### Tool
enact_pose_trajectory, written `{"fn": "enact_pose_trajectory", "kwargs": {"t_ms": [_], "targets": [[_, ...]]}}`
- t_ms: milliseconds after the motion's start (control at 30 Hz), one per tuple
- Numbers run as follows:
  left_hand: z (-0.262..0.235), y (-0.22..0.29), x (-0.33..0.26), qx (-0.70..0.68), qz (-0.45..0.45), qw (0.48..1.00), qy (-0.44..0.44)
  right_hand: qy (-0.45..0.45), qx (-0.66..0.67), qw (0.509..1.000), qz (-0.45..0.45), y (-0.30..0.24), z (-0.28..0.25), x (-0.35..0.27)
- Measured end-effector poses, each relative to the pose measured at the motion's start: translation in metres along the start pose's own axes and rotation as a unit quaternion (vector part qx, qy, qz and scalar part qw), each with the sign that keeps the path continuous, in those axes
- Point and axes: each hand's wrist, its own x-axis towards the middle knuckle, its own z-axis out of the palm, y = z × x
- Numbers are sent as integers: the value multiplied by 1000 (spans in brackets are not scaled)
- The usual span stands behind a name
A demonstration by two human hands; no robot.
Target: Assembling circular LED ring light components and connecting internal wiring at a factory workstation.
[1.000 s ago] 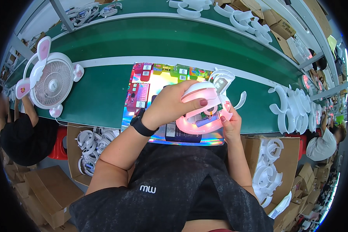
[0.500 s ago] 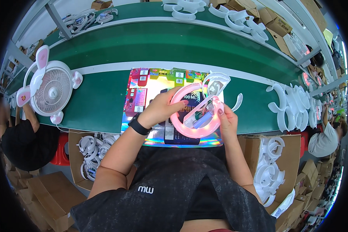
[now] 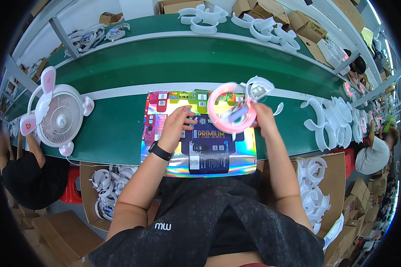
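Note:
My right hand (image 3: 262,116) holds a pink ring-shaped light (image 3: 231,113) tilted up above the table, a small bagged part inside the ring. My left hand (image 3: 177,126) rests with fingers spread on a flat shiny rainbow-coloured carton sheet (image 3: 198,151) that lies on the green table in front of me. A black watch sits on my left wrist. Just beyond the pink ring lies a white ring part (image 3: 259,86).
A white desk fan with pink ears (image 3: 58,116) stands at the left. White ring parts (image 3: 332,122) are piled at the right and along the far belt (image 3: 258,24). Open cartons of white parts (image 3: 107,187) sit beside my legs. Other people sit at both sides.
The pink ring has been lifted off the carton sheet and moved up and right in my right hand. My left hand let go of it and dropped onto the sheet.

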Motion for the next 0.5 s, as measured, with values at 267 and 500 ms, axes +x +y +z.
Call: {"fn": "enact_pose_trajectory", "kwargs": {"t_ms": [267,500], "targets": [[1,3,-1,18,5,1000,-15,-17,-57,997,-54,-42,5,134],[-3,0,-1,-7,5,1000,-25,106,58,989,-89,-41,43,162]]}}
